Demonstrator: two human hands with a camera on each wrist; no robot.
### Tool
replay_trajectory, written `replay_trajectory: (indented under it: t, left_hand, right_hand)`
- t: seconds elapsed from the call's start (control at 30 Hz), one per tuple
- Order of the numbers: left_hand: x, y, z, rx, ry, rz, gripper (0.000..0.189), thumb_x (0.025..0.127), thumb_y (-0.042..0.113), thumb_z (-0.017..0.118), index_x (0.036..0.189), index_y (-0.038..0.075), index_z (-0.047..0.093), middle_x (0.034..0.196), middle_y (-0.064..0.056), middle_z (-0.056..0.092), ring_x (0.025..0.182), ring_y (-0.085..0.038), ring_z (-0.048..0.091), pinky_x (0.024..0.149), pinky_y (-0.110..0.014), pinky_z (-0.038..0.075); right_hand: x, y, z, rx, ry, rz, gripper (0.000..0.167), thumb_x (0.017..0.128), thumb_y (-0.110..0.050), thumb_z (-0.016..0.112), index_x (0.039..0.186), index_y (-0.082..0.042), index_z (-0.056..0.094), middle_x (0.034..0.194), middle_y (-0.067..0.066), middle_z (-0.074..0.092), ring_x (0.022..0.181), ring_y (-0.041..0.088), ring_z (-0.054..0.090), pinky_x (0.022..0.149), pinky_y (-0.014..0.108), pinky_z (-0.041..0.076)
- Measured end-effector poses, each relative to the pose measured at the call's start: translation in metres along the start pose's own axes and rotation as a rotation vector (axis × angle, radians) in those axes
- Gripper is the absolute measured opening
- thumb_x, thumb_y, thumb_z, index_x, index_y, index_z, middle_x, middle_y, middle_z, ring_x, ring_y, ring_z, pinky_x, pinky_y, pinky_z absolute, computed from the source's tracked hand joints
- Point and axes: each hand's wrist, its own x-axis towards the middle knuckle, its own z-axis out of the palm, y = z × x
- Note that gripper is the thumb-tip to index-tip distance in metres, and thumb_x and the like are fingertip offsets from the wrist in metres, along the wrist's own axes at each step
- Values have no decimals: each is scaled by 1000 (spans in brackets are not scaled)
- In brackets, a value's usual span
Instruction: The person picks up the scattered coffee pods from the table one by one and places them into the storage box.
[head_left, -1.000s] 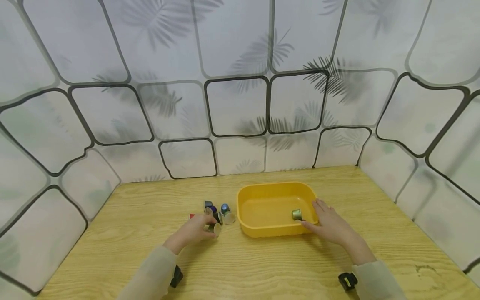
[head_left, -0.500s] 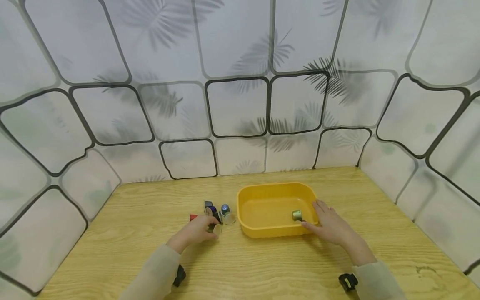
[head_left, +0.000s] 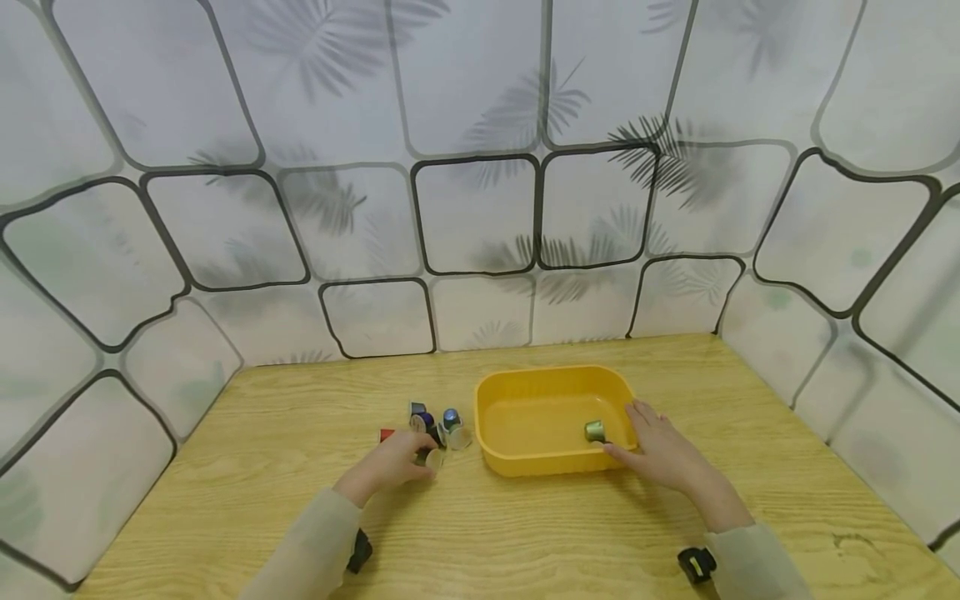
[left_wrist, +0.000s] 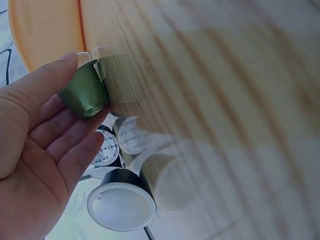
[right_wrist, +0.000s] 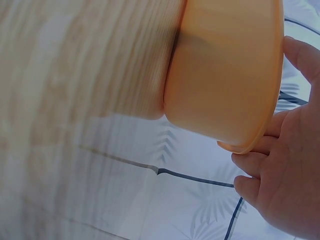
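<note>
My left hand [head_left: 390,462] pinches a green coffee capsule [left_wrist: 84,91] between thumb and fingers, low over the wooden table. In the head view its pale lid faces right, and the fingers hide part of its body. Close behind lie several other capsules: a red one [head_left: 386,434], a blue one [head_left: 451,417], and a dark one [left_wrist: 121,205] with its silver lid toward the left wrist camera. My right hand [head_left: 663,446] holds the near right corner of a yellow tray [head_left: 525,465], thumb on the near rim and fingers along the right rim. One light green capsule [head_left: 595,430] lies inside the tray.
The wooden table [head_left: 480,533] runs back to a patterned cloth wall [head_left: 480,217] that also closes in both sides. The tray stands to the right of the capsule cluster. Black straps [head_left: 696,564] show at both wrists.
My left hand has shifted very slightly right with the green capsule, and more of the red capsule shows. The right hand and tray have stayed put.
</note>
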Motion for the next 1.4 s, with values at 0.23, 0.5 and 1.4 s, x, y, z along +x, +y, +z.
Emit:
replay_trajectory:
  t: [0.23, 0.5, 1.4]
  left_hand:
    - [-1, -3, 1, 5, 10, 3, 30, 74, 11, 71, 100, -1, 62, 95, -8, 61, 90, -23, 56, 78, -39, 45]
    - [-2, -2, -2, -5, 8, 6, 31, 74, 11, 71, 101, -1, 62, 96, -9, 60, 90, -24, 55, 79, -39, 45]
    - [-6, 0, -7, 4, 7, 21, 30, 75, 9, 69, 102, -1, 61, 98, -10, 60, 92, -24, 55, 79, -39, 45]
  right_hand:
    - [0, 0, 0, 1, -6, 2, 86, 85, -53, 47, 131, 16, 24, 135, 34, 19, 123, 45, 19, 98, 56, 14]
    - [0, 0, 0, -4, -10, 4, 86, 85, -53, 46, 131, 16, 24, 135, 34, 19, 123, 46, 19, 98, 56, 14]
    - [1, 2, -1, 7, -13, -8, 86, 85, -53, 48, 130, 17, 25, 135, 35, 19, 123, 47, 20, 98, 57, 14]
